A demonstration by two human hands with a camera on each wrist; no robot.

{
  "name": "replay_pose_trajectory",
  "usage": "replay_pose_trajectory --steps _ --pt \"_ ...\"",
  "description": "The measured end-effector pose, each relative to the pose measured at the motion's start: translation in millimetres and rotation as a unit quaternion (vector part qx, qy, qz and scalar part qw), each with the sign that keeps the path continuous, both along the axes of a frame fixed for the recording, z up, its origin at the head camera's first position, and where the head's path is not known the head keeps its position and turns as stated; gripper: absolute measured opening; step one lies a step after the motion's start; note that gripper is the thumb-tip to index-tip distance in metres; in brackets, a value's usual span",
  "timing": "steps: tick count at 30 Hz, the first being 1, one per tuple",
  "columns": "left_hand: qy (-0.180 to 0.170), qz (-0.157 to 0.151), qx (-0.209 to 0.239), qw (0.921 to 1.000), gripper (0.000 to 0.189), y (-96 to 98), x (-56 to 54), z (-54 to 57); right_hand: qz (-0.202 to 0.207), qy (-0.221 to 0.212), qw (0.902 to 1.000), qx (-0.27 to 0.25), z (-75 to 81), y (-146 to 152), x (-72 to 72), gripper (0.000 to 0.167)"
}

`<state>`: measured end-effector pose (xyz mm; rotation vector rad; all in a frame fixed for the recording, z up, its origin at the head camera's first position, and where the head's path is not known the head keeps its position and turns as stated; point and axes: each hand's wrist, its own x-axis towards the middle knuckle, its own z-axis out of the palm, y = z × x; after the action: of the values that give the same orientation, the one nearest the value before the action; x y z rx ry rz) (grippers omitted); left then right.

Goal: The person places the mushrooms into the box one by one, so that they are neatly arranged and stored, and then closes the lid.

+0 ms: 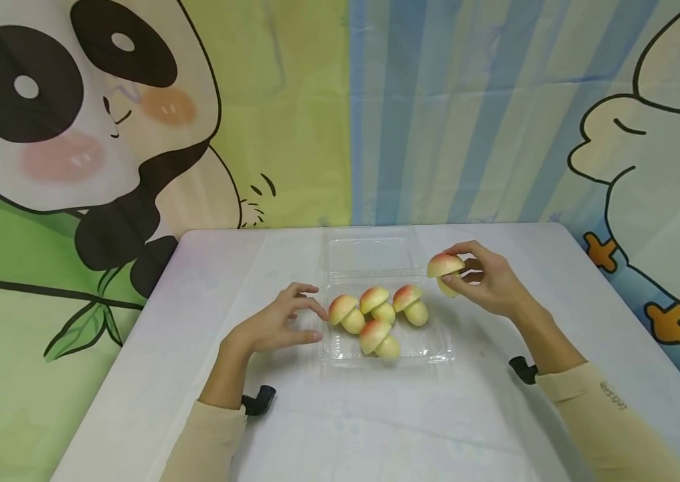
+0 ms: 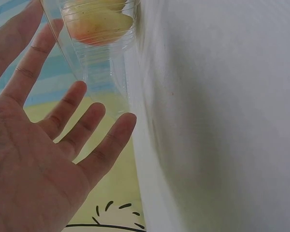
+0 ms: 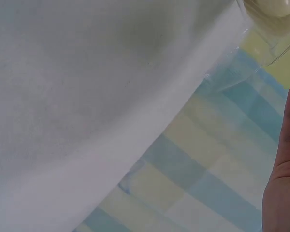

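My right hand (image 1: 487, 281) pinches a mushroom-shaped piece (image 1: 445, 266) by its cap, raised beside the right wall of a clear plastic box (image 1: 418, 351). Its cap is pale yellow blushed with red, its stem pale yellow. Several like pieces lie on their sides in the box, one mushroom piece (image 1: 379, 338) nearest the front. At the box's left wall is my left hand (image 1: 280, 321), fingers spread and relaxed, holding nothing. The left wrist view shows that hand (image 2: 43, 125) with its fingertips close to the box wall. Only part of the right hand (image 3: 282, 188) appears in the right wrist view.
The box's clear lid (image 1: 370, 254) lies folded back toward the table's far edge. A white cloth covers the table (image 1: 376, 428). Behind it hangs a printed curtain (image 1: 292, 100) with a panda and stripes. Each wrist carries a small black mount (image 1: 260, 400).
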<state>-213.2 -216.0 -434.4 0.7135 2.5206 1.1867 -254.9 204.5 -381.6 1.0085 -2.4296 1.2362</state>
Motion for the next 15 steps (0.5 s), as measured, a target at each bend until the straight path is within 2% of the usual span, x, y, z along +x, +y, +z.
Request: replay_pose_trajectory --steps 7,15 --pt "-0.001 0.003 -0.008 1.0 0.034 1.0 -0.6 1.1 0.032 0.011 0.9993 -0.012 -0.4 -5 5.3 0.045" --pt "-0.002 0.003 -0.008 1.0 0.033 0.8 0.8 0.9 0.044 0.012 0.9989 -0.012 -0.7 -11 14.5 0.046"
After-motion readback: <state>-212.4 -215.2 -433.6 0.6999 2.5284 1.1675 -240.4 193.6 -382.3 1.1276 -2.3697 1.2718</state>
